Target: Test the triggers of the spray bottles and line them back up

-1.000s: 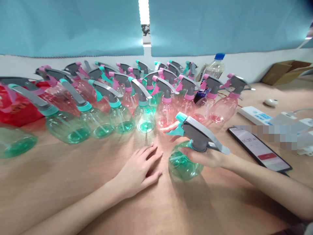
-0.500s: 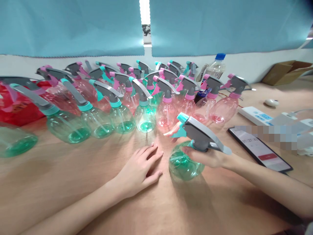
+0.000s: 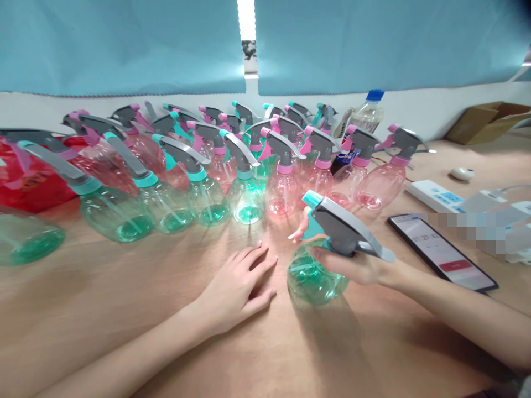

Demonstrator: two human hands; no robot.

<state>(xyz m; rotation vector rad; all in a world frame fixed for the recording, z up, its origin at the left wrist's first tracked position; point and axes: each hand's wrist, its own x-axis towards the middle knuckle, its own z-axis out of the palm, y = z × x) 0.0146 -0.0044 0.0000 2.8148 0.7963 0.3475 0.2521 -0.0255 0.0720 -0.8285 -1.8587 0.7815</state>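
My right hand [image 3: 352, 266] is closed round the neck of a green spray bottle [image 3: 315, 282] with a grey and turquoise trigger head. The bottle stands upright on the wooden table [image 3: 166, 342], its nozzle pointing to the back left. My thumb presses on the near side; the fingers are mostly hidden behind the bottle, with some tips showing beside the trigger. My left hand [image 3: 238, 287] lies flat on the table just left of this bottle, fingers spread, holding nothing. Behind both hands stand rows of other spray bottles, among them a green one [image 3: 246, 202] and a pink one [image 3: 283, 190].
At the right lie a phone [image 3: 442, 251], a white power strip [image 3: 433, 196] with plugs, and a small white object [image 3: 462, 174]. A cardboard box [image 3: 483, 124] and a blue-capped bottle [image 3: 367, 116] stand farther back. A red bag [image 3: 37, 190] sits at the left.
The fingertips of my right hand beside the trigger have curled in a little. The bottle and my left hand look the same.
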